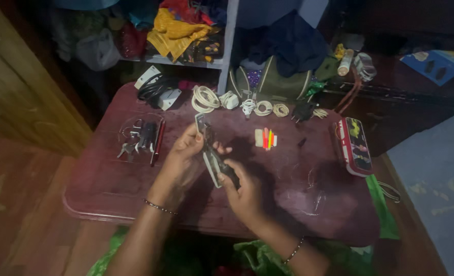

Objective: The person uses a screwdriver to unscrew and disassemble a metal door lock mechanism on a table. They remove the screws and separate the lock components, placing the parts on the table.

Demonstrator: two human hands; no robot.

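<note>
Both my hands are raised over a low dark red table (109,179). My left hand (186,151) and my right hand (242,191) together grip a thin grey and black strip-like object (210,149), tilted from upper left to lower right. The left hand pinches its upper end. The right hand closes around its lower end. What the object is exactly stays unclear in the dim light. Each wrist carries a thin beaded bracelet.
On the table lie a bunch of keys with a red pen (142,139), several coiled white cables (206,98), a black plug (302,111), small coloured sticks (266,138) and a printed pencil case (355,145). A bag and shelves with clothes stand behind.
</note>
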